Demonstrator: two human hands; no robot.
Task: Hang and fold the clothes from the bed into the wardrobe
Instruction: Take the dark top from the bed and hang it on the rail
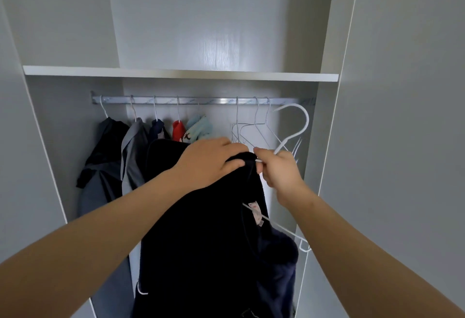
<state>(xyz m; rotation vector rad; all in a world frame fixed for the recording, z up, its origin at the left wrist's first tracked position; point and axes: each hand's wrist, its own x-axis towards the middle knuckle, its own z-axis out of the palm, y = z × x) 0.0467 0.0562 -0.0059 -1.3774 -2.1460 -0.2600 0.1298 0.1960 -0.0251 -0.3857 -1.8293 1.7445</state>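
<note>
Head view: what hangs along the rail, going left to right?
Dark garment → grey garment → navy garment → red garment → pale blue garment → empty wire hangers → white hanger, off the rail, in the right hand.

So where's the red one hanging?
In the head view, the red garment hangs from the rail, left of centre, between a navy garment and a light blue one.

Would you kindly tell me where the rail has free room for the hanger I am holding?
The rail is bare between the light blue garment and the three empty hangers, the widest gap. A shorter stretch lies between those hangers and the right wall. The left part is crowded with hung clothes, close together.
</note>
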